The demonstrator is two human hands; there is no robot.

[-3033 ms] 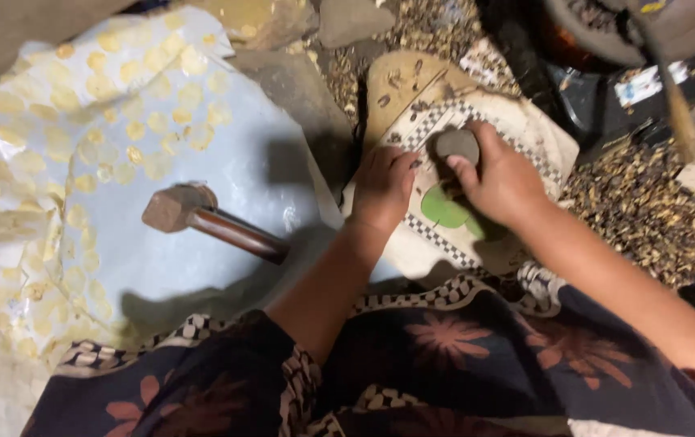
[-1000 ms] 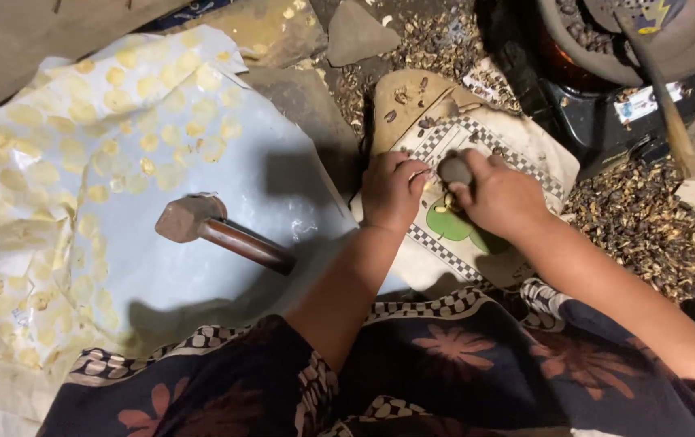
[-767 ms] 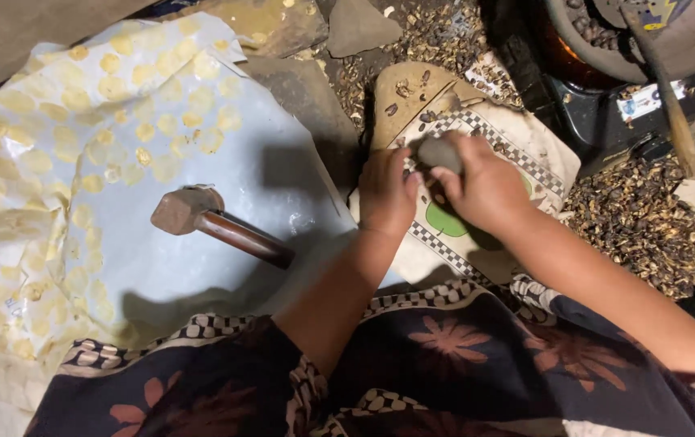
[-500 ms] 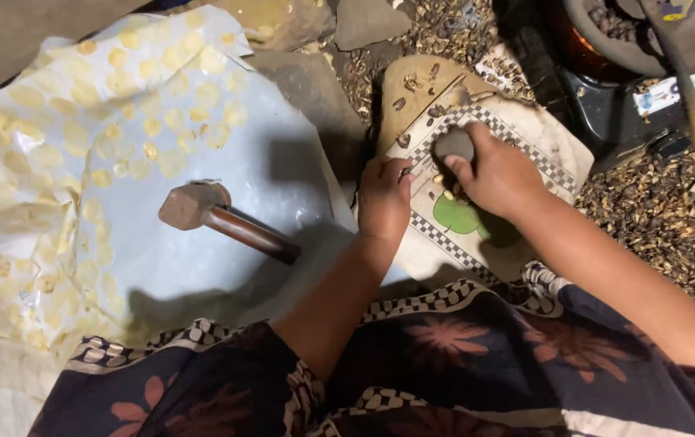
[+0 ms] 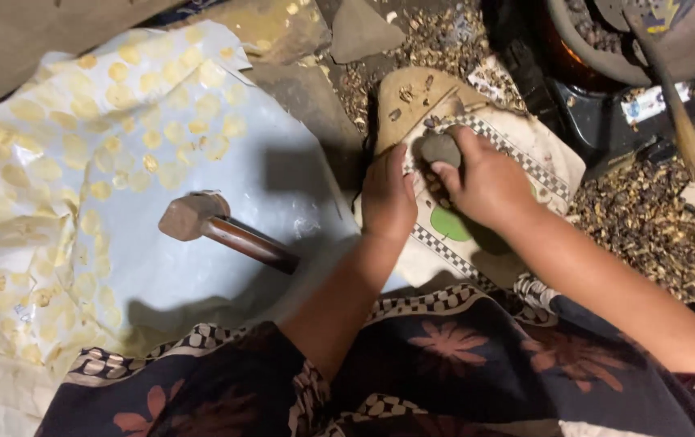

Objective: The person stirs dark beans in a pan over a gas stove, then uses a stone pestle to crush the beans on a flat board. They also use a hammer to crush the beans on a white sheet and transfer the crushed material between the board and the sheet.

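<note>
Nearest the camera, a dark flowered skirt (image 5: pixel 444 364) covers the lap. Beyond it on the checkered cloth (image 5: pixel 444 243), the left hand (image 5: pixel 388 198) lies flat, fingers closed on nothing, right beside the right hand (image 5: pixel 489 182), which grips a grey stone (image 5: pixel 440 148) poised over the cloth's far edge. A mallet (image 5: pixel 226 231) lies well off left on the dotted sheet (image 5: pixel 121 121), handle pointing toward the lap.

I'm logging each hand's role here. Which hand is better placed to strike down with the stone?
Right, probably: the right hand already grips the grey stone, while the left hand rests flat on the cloth beside it.
</note>
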